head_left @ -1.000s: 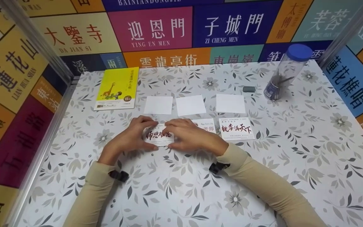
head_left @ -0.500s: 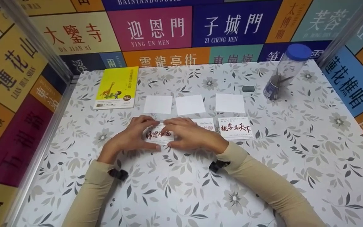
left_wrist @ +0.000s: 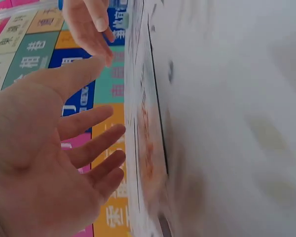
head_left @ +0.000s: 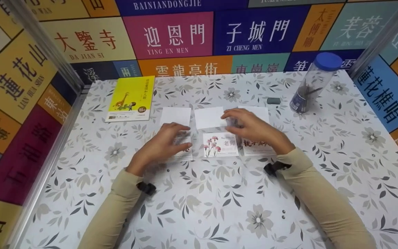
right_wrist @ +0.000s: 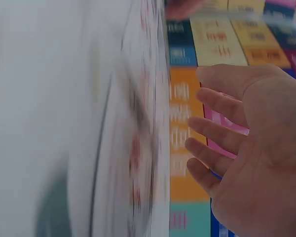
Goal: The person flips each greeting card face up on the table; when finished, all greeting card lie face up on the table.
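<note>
The flower card (head_left: 220, 144) is laid flat on the table (head_left: 219, 207), uncovered. Just left of it, a card is overlapped by the relaxed left hand (head_left: 161, 147). Beyond it, white cards are hovered over by the relaxed right hand (head_left: 252, 128); nothing is grasped.

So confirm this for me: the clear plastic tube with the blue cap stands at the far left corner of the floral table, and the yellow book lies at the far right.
Not quite; the sides are swapped. The head view shows the clear plastic tube with the blue cap at the far right of the floral table, and the yellow book at the far left.
</note>
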A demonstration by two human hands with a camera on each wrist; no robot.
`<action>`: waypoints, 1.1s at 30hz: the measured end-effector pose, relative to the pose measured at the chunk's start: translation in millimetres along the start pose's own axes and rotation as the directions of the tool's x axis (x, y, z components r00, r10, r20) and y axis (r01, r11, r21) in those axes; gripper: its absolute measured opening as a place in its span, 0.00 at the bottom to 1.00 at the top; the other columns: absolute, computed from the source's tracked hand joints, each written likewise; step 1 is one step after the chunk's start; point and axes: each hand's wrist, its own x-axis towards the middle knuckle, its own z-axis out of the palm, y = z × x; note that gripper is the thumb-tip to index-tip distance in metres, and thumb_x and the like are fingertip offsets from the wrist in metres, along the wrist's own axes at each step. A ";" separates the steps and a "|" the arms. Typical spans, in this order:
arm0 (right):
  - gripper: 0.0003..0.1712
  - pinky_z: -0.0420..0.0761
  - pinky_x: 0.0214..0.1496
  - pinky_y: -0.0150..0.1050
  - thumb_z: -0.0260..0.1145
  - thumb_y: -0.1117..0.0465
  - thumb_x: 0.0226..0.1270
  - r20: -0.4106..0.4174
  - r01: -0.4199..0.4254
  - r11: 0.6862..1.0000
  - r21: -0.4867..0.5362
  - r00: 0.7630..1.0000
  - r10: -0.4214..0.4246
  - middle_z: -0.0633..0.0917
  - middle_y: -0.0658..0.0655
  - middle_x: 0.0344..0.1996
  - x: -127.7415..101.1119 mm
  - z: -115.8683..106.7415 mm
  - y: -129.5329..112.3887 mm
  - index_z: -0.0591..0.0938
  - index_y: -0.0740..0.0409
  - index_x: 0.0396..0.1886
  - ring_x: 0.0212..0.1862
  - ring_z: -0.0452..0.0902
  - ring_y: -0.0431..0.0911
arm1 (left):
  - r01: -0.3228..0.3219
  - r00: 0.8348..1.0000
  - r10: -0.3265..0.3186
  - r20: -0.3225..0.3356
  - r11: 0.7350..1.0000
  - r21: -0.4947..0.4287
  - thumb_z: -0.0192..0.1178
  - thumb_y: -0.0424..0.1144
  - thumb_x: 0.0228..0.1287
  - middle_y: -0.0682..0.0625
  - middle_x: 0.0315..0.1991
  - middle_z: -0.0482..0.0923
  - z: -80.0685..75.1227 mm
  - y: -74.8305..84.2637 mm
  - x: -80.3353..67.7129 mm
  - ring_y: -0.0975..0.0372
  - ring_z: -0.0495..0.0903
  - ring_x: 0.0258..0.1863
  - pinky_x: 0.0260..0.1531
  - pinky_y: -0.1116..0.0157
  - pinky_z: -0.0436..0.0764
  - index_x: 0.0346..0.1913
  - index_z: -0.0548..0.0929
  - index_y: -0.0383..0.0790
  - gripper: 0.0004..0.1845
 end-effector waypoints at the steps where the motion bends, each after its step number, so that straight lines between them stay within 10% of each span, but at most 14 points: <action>1: 0.24 0.59 0.87 0.64 0.67 0.57 0.81 -0.024 -0.028 0.999 0.018 0.999 0.029 0.76 0.64 0.77 -6.9 -8.9 10.5 0.80 0.57 0.72 0.82 0.65 0.62 | -0.012 1.000 0.012 -0.001 1.000 -0.008 0.69 0.53 0.75 0.43 0.72 0.78 2.7 5.3 8.3 0.49 0.71 0.73 0.76 0.49 0.73 0.74 0.78 0.39 0.33; 9: 0.26 0.60 0.85 0.66 0.70 0.61 0.78 -0.143 -0.207 0.974 0.088 0.965 0.218 0.75 0.65 0.77 -52.2 -51.9 73.8 0.79 0.58 0.72 0.81 0.65 0.65 | -0.122 0.992 0.121 0.038 0.992 0.039 0.68 0.51 0.76 0.41 0.75 0.76 30.9 49.9 82.4 0.47 0.72 0.76 0.81 0.53 0.68 0.78 0.73 0.35 0.36; 17: 0.39 0.55 0.86 0.68 0.77 0.54 0.72 -0.088 -0.264 0.963 0.059 0.959 0.268 0.70 0.67 0.80 -62.8 -61.1 83.4 0.74 0.57 0.79 0.83 0.60 0.67 | -0.160 0.987 0.157 0.035 0.984 0.082 0.69 0.47 0.75 0.42 0.75 0.77 62.9 82.9 143.1 0.50 0.75 0.76 0.80 0.56 0.72 0.78 0.73 0.38 0.34; 25: 0.47 0.52 0.87 0.69 0.79 0.52 0.69 -0.065 -0.224 0.974 -0.037 0.973 0.222 0.68 0.70 0.81 -59.9 -60.7 87.9 0.70 0.61 0.81 0.84 0.57 0.69 | -0.008 0.986 -0.020 0.165 0.986 0.164 0.69 0.52 0.74 0.44 0.88 0.55 77.2 95.4 169.2 0.48 0.57 0.87 0.87 0.53 0.58 0.86 0.62 0.45 0.44; 33: 0.47 0.52 0.86 0.71 0.78 0.54 0.70 -0.044 -0.261 0.965 -0.026 0.965 0.259 0.65 0.69 0.82 -60.4 -59.8 92.2 0.68 0.57 0.84 0.84 0.56 0.68 | 0.030 0.991 -0.052 0.120 0.984 0.177 0.73 0.54 0.69 0.49 0.88 0.57 88.6 89.2 176.5 0.48 0.57 0.84 0.83 0.46 0.61 0.86 0.62 0.53 0.48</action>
